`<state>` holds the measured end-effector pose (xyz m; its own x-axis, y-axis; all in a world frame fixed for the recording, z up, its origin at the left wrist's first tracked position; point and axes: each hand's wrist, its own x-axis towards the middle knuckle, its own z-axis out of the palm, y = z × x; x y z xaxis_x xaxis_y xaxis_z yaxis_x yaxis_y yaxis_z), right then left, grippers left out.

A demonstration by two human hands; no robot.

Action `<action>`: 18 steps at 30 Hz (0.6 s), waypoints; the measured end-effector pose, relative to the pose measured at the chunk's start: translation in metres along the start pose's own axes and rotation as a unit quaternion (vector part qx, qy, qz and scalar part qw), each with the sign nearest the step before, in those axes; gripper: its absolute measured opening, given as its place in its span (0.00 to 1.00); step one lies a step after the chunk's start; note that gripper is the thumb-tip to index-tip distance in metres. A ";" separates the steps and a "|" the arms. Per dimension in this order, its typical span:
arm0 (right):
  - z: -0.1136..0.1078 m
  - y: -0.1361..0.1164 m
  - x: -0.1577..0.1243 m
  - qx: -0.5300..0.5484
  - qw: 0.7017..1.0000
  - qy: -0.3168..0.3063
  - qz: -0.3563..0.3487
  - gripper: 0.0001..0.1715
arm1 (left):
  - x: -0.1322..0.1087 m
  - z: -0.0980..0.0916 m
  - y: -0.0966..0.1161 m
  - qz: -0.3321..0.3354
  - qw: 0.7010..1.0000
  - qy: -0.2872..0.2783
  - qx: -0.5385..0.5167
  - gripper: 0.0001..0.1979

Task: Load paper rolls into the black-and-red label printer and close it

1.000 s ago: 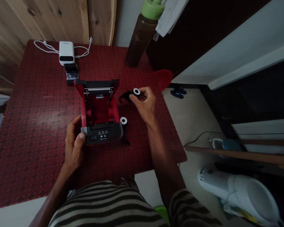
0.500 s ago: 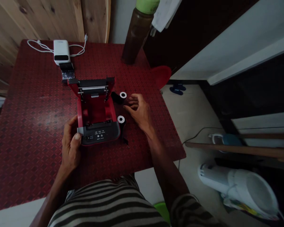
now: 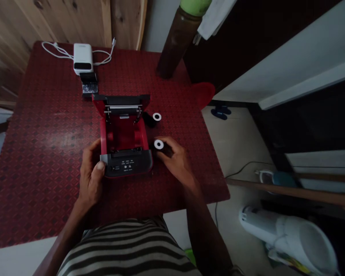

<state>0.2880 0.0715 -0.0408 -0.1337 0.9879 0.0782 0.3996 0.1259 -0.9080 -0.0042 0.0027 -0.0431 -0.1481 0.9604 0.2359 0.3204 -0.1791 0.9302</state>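
I have the left hand [image 3: 90, 172] gripping the open printer [image 3: 132, 164] and the right hand [image 3: 174, 158] grasping a roll [image 3: 161, 145] beside it.

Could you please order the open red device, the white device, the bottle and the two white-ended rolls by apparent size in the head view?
1. Red device
2. Bottle, its top cut off
3. White device
4. Nearer roll and farther roll: unranked; their white ends look alike
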 end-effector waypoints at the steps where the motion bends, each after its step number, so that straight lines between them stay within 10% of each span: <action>1: -0.010 -0.009 -0.001 -0.001 1.000 -0.003 -0.007 0.20 | 0.000 0.001 0.000 0.001 1.000 0.003 -0.006 0.32; 7: -0.053 -0.099 0.005 -0.064 0.980 -0.102 -0.160 0.18 | -0.002 0.004 -0.003 -0.013 0.999 0.014 -0.028 0.33; 18: 0.045 -0.135 0.047 -0.449 0.851 -0.179 -0.205 0.18 | -0.004 0.004 -0.007 -0.003 0.999 -0.001 -0.038 0.30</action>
<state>0.1872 0.0971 0.0670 -0.6325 0.7738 0.0357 0.7633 0.6304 -0.1410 -0.0021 0.0014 -0.0517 -0.1475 0.9619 0.2300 0.2468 -0.1894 0.9504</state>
